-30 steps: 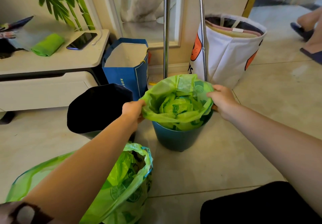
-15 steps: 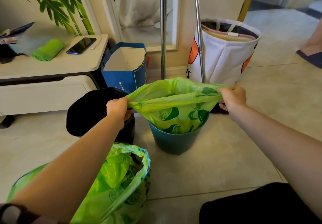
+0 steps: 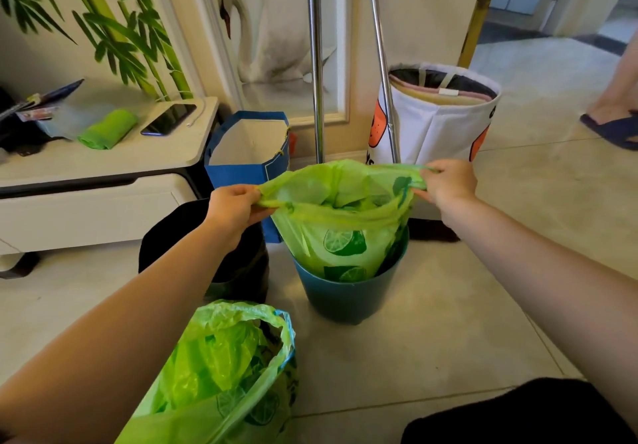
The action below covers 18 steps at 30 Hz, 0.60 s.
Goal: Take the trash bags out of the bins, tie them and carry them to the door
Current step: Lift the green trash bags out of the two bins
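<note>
A green lime-printed trash bag [image 3: 340, 236] stands half lifted out of a small blue bin [image 3: 345, 297] on the floor. My left hand [image 3: 233, 207] grips the bag's left rim. My right hand [image 3: 448, 183] pinches its right rim, and the mouth is stretched open between them above the bin. A second green trash bag [image 3: 224, 371] with a blue drawstring edge sits open on the floor at the lower left. A dark bin [image 3: 241, 264] stands behind my left forearm, mostly hidden.
A blue paper bag [image 3: 241, 164] and a white fabric basket [image 3: 438, 126] stand against the wall behind the bin, with two metal poles [image 3: 316, 64]. A low white cabinet [image 3: 96, 202] holds a phone [image 3: 169, 119]. Another person's slippered foot [image 3: 611, 129] is at the right.
Both hands have risen and pulled the bag further up out of the blue bin. The bag's mouth, stretched flat half a second ago, now gapes open. My view has tilted up slightly.
</note>
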Tool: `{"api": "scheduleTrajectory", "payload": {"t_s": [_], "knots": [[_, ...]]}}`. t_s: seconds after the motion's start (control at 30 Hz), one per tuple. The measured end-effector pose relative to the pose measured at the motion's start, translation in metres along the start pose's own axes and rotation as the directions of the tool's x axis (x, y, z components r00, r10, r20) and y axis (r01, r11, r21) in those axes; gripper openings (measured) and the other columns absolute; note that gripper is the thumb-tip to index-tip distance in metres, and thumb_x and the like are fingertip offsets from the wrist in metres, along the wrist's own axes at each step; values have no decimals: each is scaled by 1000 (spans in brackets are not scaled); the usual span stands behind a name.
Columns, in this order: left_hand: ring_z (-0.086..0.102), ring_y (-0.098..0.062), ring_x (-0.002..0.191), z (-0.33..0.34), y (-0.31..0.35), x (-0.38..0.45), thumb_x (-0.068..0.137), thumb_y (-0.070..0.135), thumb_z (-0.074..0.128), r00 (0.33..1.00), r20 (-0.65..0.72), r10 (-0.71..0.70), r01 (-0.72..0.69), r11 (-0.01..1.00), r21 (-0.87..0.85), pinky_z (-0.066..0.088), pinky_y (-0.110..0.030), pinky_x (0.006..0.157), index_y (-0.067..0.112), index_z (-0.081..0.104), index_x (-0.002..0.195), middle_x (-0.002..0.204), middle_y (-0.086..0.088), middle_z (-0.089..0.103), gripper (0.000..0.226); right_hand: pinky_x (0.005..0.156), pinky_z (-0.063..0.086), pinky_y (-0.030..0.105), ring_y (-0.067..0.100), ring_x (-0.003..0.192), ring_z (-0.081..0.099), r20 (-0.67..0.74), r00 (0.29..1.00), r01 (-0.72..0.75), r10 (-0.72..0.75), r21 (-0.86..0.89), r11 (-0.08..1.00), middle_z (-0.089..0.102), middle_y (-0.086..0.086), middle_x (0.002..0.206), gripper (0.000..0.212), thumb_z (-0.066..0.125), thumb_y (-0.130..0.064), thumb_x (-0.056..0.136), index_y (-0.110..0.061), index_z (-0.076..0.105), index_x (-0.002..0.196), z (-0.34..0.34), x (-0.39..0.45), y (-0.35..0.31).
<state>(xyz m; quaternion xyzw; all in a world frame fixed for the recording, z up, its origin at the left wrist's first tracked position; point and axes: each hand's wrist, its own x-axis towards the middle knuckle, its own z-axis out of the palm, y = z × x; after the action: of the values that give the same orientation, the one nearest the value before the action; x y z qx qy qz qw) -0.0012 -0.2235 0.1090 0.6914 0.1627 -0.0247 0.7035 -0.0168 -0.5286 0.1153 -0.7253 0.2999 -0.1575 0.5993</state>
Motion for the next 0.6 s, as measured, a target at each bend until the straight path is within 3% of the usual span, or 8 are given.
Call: {"api": "scheduleTrajectory", "payload": {"t_s": [0.13, 0.33, 0.47, 0.53, 0.6], "knots": [[67, -23, 77, 4, 39, -4, 96, 2, 48, 990, -47, 136, -140, 985, -103, 61, -26, 67, 4, 58, 81, 87, -14, 62, 19, 86, 55, 47, 32, 95, 67, -76, 975, 206, -210, -57, 977, 71, 12, 101, 21, 61, -13, 83, -9, 73, 101, -9, 19, -29], [66, -21, 74, -1, 93, -27, 94, 5, 54, 955, -74, 288, -296, 946, -133, 60, -28, 71, 7, 61, 80, 83, -11, 63, 15, 89, 52, 38, 19, 89, 61, -108, 905, 413, -411, -5, 911, 68, 8, 92, 24, 54, -19, 87, -8, 72, 98, -25, -15, -91], [63, -15, 58, -5, 121, -53, 90, 12, 62, 930, -70, 362, -368, 922, -119, 53, -20, 51, 4, 63, 84, 73, -11, 60, 10, 82, 54, 50, 29, 81, 64, -146, 857, 504, -495, 34, 863, 63, 5, 79, 27, 57, -26, 82, -4, 71, 87, -39, -24, -114], [64, -11, 54, -5, 134, -68, 89, 12, 63, 923, -96, 371, -382, 914, -136, 52, -19, 52, 6, 62, 80, 73, -9, 62, 11, 77, 56, 43, 28, 75, 61, -191, 843, 522, -503, 63, 851, 60, 8, 75, 30, 57, -26, 82, 1, 68, 84, -48, -37, -128], [66, -8, 54, -5, 146, -84, 90, 12, 63, 920, -103, 377, -390, 902, -184, 54, -19, 57, 10, 62, 78, 74, -7, 63, 12, 64, 48, 20, 19, 72, 52, -198, 822, 555, -533, 70, 829, 56, 10, 75, 30, 58, -21, 86, 7, 66, 86, -58, -52, -142]]}}
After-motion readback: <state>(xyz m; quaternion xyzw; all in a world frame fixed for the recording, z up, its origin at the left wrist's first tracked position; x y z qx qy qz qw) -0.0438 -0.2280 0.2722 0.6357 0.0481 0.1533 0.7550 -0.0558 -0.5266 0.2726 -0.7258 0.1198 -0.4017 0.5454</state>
